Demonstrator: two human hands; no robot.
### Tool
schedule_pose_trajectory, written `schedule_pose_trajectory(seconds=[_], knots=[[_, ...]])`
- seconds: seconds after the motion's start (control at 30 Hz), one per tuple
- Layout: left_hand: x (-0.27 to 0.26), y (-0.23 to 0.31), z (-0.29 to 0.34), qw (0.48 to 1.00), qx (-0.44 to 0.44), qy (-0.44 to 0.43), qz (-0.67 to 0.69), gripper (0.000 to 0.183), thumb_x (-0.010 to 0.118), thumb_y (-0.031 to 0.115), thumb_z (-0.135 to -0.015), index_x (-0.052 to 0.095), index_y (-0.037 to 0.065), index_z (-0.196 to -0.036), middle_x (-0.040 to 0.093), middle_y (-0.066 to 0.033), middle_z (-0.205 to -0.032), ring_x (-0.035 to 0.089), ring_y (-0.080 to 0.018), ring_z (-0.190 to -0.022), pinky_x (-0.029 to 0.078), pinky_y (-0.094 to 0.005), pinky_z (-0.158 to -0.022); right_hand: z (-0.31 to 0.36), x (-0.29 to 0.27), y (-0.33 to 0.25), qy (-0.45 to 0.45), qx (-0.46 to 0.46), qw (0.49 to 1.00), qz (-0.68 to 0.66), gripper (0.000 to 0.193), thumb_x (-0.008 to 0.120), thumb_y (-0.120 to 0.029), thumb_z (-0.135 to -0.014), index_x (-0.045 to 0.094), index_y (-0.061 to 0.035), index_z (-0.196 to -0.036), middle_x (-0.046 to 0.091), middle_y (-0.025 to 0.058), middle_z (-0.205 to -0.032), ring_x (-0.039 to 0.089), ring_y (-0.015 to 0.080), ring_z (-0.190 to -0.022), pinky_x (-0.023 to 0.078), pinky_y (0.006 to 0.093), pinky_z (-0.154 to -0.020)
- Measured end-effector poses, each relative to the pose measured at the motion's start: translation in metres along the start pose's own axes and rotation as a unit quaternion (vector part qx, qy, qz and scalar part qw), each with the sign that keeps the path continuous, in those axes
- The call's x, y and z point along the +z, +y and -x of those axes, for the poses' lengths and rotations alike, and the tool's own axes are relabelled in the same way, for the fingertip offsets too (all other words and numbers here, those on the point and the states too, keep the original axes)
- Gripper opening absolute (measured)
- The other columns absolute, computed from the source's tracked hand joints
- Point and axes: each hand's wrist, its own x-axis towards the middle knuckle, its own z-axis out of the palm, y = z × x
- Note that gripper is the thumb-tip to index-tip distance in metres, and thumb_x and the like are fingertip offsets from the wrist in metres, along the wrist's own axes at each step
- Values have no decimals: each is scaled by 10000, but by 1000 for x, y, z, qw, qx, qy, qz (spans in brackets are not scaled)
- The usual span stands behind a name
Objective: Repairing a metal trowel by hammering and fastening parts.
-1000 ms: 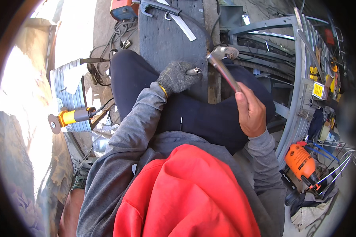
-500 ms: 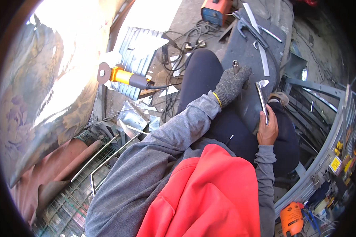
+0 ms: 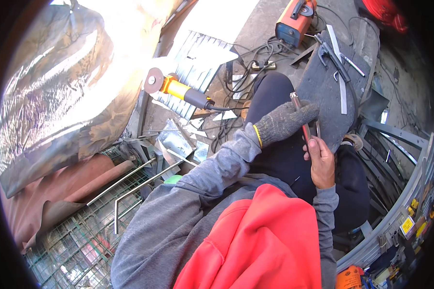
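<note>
My left hand (image 3: 287, 124) wears a dark grey knit glove with a yellow cuff edge. Its fingers are closed around a shiny metal tube (image 3: 295, 100), whose open end sticks up past the glove. Below the glove the tube's reddish, reflecting side runs down to the fingertips of my bare right hand (image 3: 322, 164). That hand is closed on a slim metal piece (image 3: 318, 129), which shows between glove and thumb. Where the two metal pieces meet or overlap is hidden by my hands. Both hands are held over my lap, close together.
A dark bench (image 3: 323, 96) carries an electrode holder (image 3: 335, 55) and a flat metal strip (image 3: 343, 96). An orange welding machine (image 3: 294, 24) stands beyond it. To the left lies a yellow angle grinder (image 3: 178, 89) among cables and sheet scraps. Metal frames (image 3: 395, 132) stand at right.
My right hand has brought its metal piece up against my gloved left hand, which has come lower. The view has shifted, so the surroundings appear farther right.
</note>
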Motion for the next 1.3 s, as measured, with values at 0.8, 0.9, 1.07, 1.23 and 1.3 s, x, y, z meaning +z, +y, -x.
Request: schedule_pose_trajectory(seconds=[0.8, 0.9, 1.07, 1.23, 1.3], knots=[[-304, -268, -6, 822, -384, 393, -150, 403, 631, 378, -879, 746, 18, -1020, 742, -102, -908, 665, -244, -841, 493, -377, -804, 72, -31, 25, 118, 7, 962, -246, 414, 724, -244, -993, 594, 17, -1288, 644, 17, -1030, 570, 77, -864, 504, 233, -781], [-305, -215, 15, 801, -317, 490, -136, 327, 596, 334, -904, 740, 50, -976, 710, -73, -851, 628, -202, -774, 481, -358, -743, 75, -31, 21, 94, -13, 961, -262, 403, 720, -238, -996, 595, 10, -1287, 640, 16, -1040, 571, 75, -879, 505, 233, -788], [-284, -152, -16, 847, -45, 524, -78, 392, 504, 344, -1062, 640, 16, -1230, 667, -115, -1087, 614, -225, -932, 502, -326, -862, 81, -38, 24, 92, -40, 957, -273, 389, 722, -226, -994, 597, -1, -1286, 638, 15, -1053, 575, 75, -901, 506, 234, -802], [-231, -48, -86, 912, 35, 387, -131, 388, 498, 332, -1092, 609, 31, -1310, 680, -83, -1110, 648, -170, -986, 533, -347, -860, 86, -49, 29, 111, -45, 962, -246, 379, 722, -231, -995, 603, -10, -1279, 646, 15, -1037, 579, 75, -888, 510, 237, -800], [-193, -14, -117, 972, 92, 217, -14, 353, 533, 316, -1090, 614, 48, -1304, 676, -57, -1077, 642, -127, -962, 534, -328, -825, 89, -54, 35, 138, -45, 964, -225, 376, 718, -239, -997, 602, -8, -1270, 646, 14, -1026, 576, 73, -878, 507, 238, -792]])
